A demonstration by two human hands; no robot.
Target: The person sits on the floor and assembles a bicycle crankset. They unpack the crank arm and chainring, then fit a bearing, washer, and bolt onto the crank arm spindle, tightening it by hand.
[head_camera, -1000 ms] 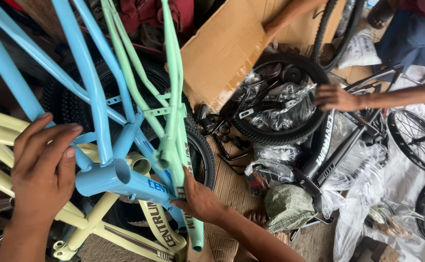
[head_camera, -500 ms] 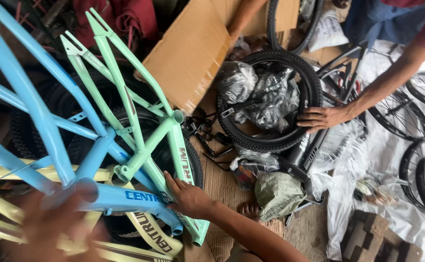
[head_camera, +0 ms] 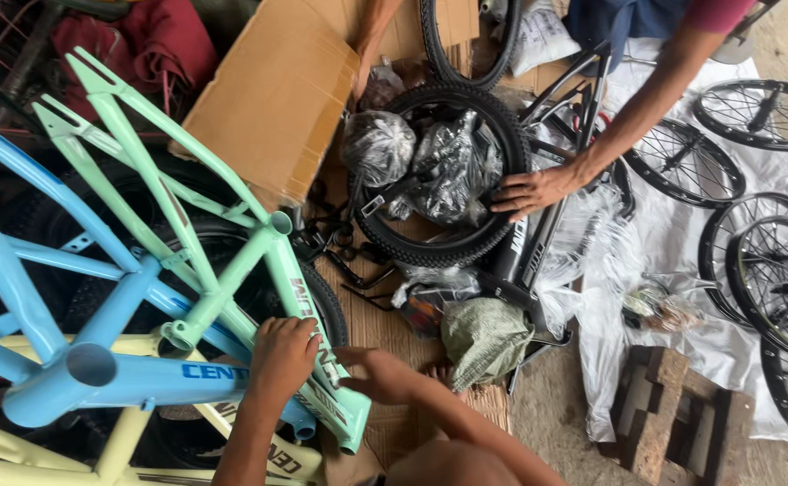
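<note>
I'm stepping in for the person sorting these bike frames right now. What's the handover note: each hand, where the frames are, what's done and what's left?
Left hand: gripping the mint-green frame at its lower tube.
Right hand: at the same frame's lower end, grip unclear.
Frames: the green one lies on the blue frame; a cream frame is underneath.
Done: green frame in hand.
Left: it has not yet been lifted clear of the stack.
Nearby: another person's hand rests on a tyre.

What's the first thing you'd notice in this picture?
The mint-green bike frame and the sky-blue bike frame stacked at the left stand out first, with the left hand and right hand on the green one. Next, another person's hand rests on a black tyre at centre.
</note>
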